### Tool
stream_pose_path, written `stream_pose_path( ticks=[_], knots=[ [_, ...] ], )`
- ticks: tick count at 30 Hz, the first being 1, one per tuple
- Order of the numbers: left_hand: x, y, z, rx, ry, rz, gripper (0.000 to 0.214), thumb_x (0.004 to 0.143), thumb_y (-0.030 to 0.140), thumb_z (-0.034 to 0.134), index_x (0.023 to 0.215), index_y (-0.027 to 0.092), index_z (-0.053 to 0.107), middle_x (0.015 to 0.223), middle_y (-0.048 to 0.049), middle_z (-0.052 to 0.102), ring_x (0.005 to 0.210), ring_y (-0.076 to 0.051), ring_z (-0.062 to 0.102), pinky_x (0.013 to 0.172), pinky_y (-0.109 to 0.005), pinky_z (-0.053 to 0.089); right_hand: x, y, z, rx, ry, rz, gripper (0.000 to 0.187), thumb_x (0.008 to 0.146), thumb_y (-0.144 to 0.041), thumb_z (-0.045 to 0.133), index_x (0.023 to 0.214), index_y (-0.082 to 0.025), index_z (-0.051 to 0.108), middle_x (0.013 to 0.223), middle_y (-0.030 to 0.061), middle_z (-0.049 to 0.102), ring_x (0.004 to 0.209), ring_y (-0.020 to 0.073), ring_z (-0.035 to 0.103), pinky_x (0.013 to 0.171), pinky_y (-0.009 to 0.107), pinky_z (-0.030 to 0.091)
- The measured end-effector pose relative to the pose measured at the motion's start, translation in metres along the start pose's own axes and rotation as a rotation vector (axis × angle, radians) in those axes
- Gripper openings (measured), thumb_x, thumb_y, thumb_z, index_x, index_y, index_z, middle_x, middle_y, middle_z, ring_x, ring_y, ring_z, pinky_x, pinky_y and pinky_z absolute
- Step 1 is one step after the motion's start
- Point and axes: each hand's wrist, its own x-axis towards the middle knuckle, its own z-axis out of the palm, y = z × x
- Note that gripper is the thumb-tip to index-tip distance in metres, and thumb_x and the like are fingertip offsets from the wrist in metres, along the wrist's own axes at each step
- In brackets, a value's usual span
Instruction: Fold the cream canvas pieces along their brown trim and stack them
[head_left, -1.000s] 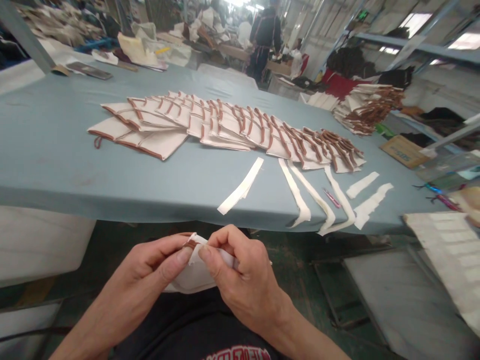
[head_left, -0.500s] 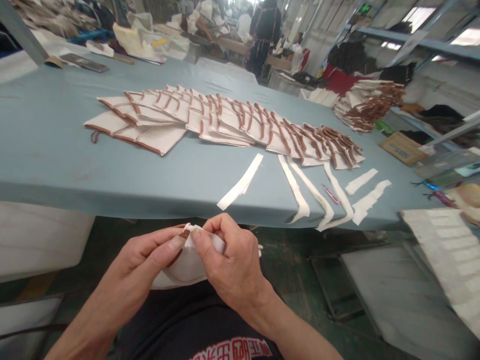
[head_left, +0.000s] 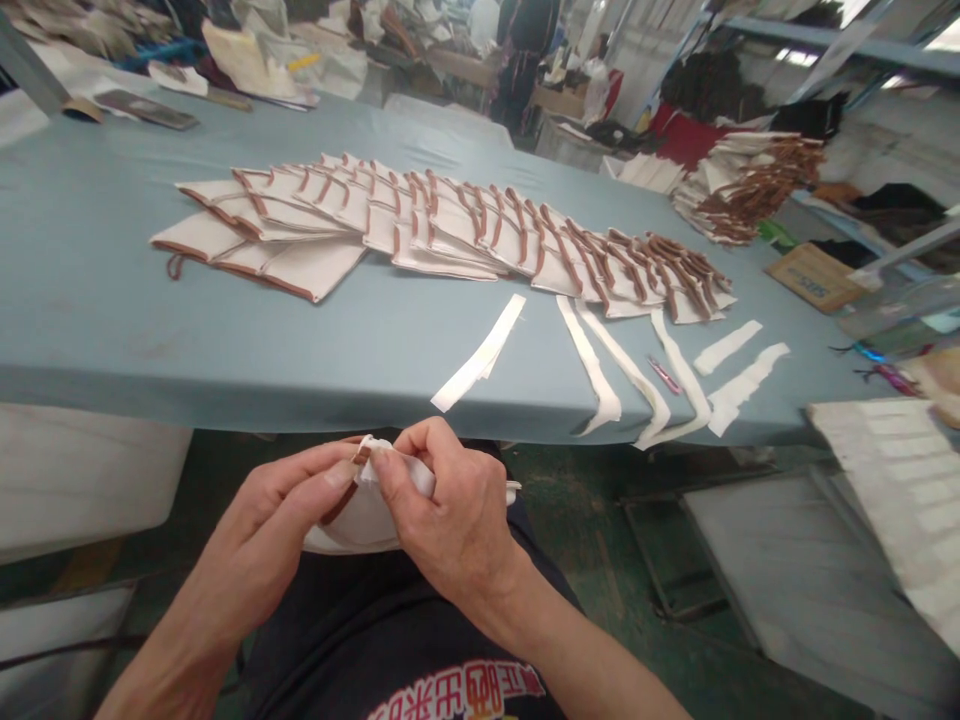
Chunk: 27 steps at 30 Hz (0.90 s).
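Observation:
Over my lap, both hands pinch a small cream fabric piece [head_left: 358, 520] with a brown edge strip. My left hand [head_left: 281, 520] grips its left side, thumb pressed to the brown strip. My right hand [head_left: 446, 510] is closed over the top corner, thumb and forefinger pinching the fabric right beside the left thumb. Most of the piece is hidden under my fingers. Beyond, on the blue-grey table [head_left: 90, 300], lies a long fanned row of similar cream pieces with brown trim [head_left: 450, 225].
Several loose white strips [head_left: 480, 355] and a small pink tool [head_left: 664, 373] lie near the table's front edge. A second stack of trimmed pieces [head_left: 742, 185] sits far right, next to a cardboard box [head_left: 814, 277]. A person [head_left: 525, 50] stands at the back.
Both hands have drifted slightly left and up in view, still pinching the same piece; the right thumb has slid closer over the corner. The camera has tilted a little.

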Motion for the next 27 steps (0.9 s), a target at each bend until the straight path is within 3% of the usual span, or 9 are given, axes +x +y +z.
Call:
stream_pose_path(
  ticks=[3, 6, 11, 19, 23, 27],
  knots=[
    [-0.001, 0.013, 0.009, 0.007, 0.018, -0.016, 0.028, 0.079, 0.048, 0.08, 0.087, 0.023, 0.089, 0.076, -0.0028, 0.084, 0.075, -0.027, 0.078, 0.067, -0.028, 0.062, -0.001, 0.001, 0.002, 0.021, 0.001, 0.002, 0.028, 0.107, -0.048, 0.067, 0.091, -0.024, 0.069, 0.071, 0.0005, 0.074, 0.061, 0.0176, 0.07, 0.062, 0.029, 0.04],
    [-0.002, 0.022, 0.016, 0.16, 0.125, 0.042, 0.027, 0.078, 0.051, 0.074, 0.075, 0.026, 0.084, 0.069, -0.0018, 0.08, 0.069, -0.026, 0.075, 0.064, -0.028, 0.058, -0.002, 0.004, 0.004, 0.043, 0.003, 0.025, 0.031, 0.107, -0.05, 0.066, 0.091, -0.024, 0.069, 0.069, 0.0006, 0.072, 0.06, 0.0179, 0.069, 0.061, 0.03, 0.039],
    [-0.001, 0.019, 0.021, 0.219, 0.159, 0.075, 0.026, 0.081, 0.05, 0.07, 0.075, 0.028, 0.082, 0.083, -0.0026, 0.085, 0.084, -0.029, 0.08, 0.081, -0.03, 0.062, -0.002, 0.007, 0.0, 0.092, -0.051, 0.088, 0.03, 0.105, -0.049, 0.07, 0.089, -0.023, 0.068, 0.067, -0.0014, 0.068, 0.06, 0.0161, 0.064, 0.062, 0.029, 0.037],
    [0.001, 0.02, 0.013, 0.207, 0.041, 0.093, 0.028, 0.082, 0.046, 0.07, 0.077, 0.024, 0.087, 0.071, -0.0025, 0.083, 0.064, -0.025, 0.072, 0.059, -0.027, 0.054, 0.019, 0.011, -0.028, 0.251, -0.377, 0.175, 0.035, 0.099, -0.044, 0.082, 0.081, -0.022, 0.063, 0.063, -0.0074, 0.061, 0.058, 0.0106, 0.052, 0.06, 0.025, 0.034],
    [0.0, 0.03, 0.001, 0.124, -0.058, 0.054, 0.029, 0.082, 0.046, 0.074, 0.078, 0.022, 0.089, 0.068, -0.0007, 0.082, 0.059, -0.021, 0.07, 0.054, -0.022, 0.052, 0.039, 0.015, -0.033, 0.424, -0.6, 0.152, 0.05, 0.093, -0.064, 0.086, 0.08, -0.022, 0.063, 0.064, -0.0076, 0.056, 0.057, 0.0101, 0.045, 0.05, 0.023, 0.029],
    [0.002, 0.035, -0.011, 0.022, -0.126, -0.024, 0.027, 0.079, 0.047, 0.081, 0.075, 0.022, 0.09, 0.065, -0.0002, 0.081, 0.055, -0.019, 0.069, 0.05, -0.021, 0.053, 0.053, 0.013, -0.033, 0.565, -0.745, 0.13, 0.062, 0.084, -0.076, 0.089, 0.079, -0.022, 0.06, 0.063, -0.0087, 0.052, 0.056, 0.0093, 0.04, 0.048, 0.023, 0.027]
  ],
)
